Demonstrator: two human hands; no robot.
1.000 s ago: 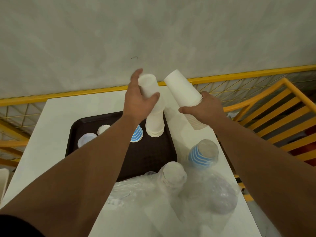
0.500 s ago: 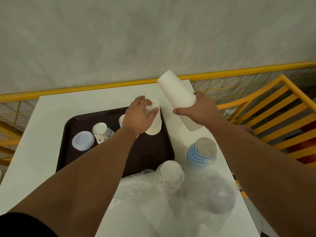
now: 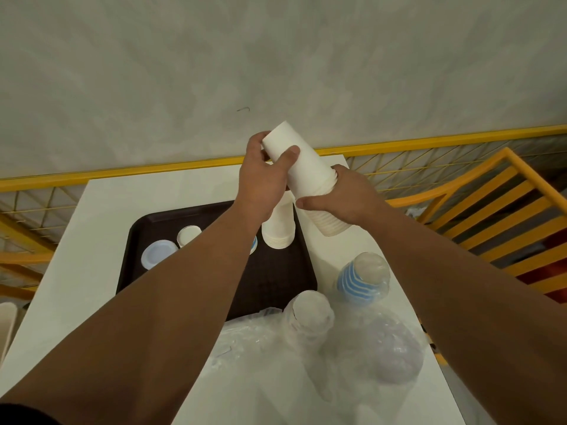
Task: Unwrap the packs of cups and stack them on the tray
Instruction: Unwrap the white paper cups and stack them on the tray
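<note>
My left hand [image 3: 260, 182] gripping the tilted white cup stack [image 3: 302, 170] near its top, my right hand [image 3: 340, 197] clasping lower, above the dark tray [image 3: 276, 271]

No readable text, label, brand or number on any cup, wrapper or tray

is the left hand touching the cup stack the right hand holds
Touching. The head view shows the left hand gripping the upper end of the held stack.

Both arms stretched out front, left hand [image 3: 260, 176] and right hand [image 3: 345, 196] raised, fingers curled, close together.
</note>
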